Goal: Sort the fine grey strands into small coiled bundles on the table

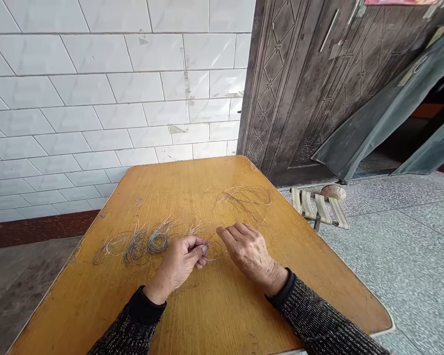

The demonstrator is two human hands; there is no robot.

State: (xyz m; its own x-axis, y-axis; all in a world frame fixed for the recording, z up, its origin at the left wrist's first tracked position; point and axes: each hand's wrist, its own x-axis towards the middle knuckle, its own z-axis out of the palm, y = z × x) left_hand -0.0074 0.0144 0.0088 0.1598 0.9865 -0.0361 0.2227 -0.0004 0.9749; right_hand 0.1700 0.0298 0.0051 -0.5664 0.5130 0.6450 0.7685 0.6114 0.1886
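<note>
In the middle of the wooden table, my left hand (185,259) pinches a thin wire (221,250) between thumb and forefinger. The wire bends into a small loose loop on the right side of those fingertips. My right hand (246,249) is close by, its fingers drawn together and pointing left; a thin strand runs up from the left hand to its fingertips, which are partly hidden. Left of my left hand lie a coiled bundle of grey wire (158,241) and looser tangled wires (113,245). Farther back on the right is a spread of thin brownish wires (244,196).
The wooden table (181,182) reaches to a white tiled wall (140,88). A dark carved door (281,98) and a grey-green curtain (385,113) stand at the right. Beside the table is a folding stool with striped straps (320,207), a round object (333,192) behind it.
</note>
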